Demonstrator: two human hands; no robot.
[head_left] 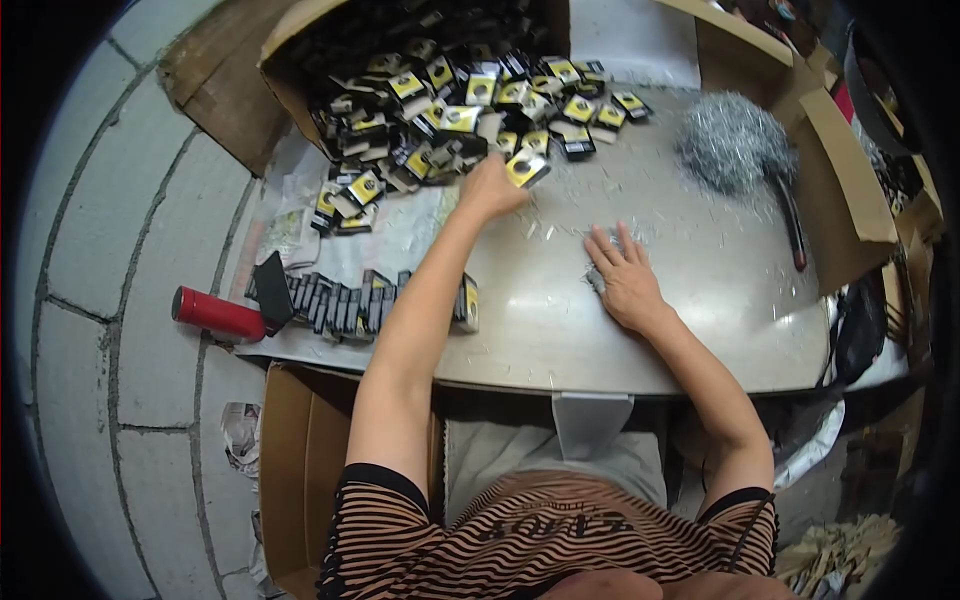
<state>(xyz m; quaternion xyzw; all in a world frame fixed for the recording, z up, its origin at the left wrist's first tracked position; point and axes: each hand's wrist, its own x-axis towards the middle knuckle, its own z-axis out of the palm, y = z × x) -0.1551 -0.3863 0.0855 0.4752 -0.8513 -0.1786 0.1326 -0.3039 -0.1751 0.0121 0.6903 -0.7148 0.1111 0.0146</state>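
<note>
Apparently pinching one small yellow-and-black carton (528,168) between thumb and fingers of the left hand (490,190), at the near edge of the loose carton pile (460,118) on the desk (560,340). Resting the right hand (632,292) palm down, fingers extended and slightly parted, over a small bunch of metal pins (594,279); with the palm hidden, impossible to tell whether gripping any. Judging by the layout, only partly through: with a carton row (340,308) lined up at the left front, but by far the larger share left jumbled. Counting: one carton in hand, a dozen or more in the row, partly behind the forearm, and dozens piled, overlapping too much for exact figures. Farther out, one large pin heap (735,145), one dark-handled tool (788,222) against it, and one red cylinder (222,314).
</note>
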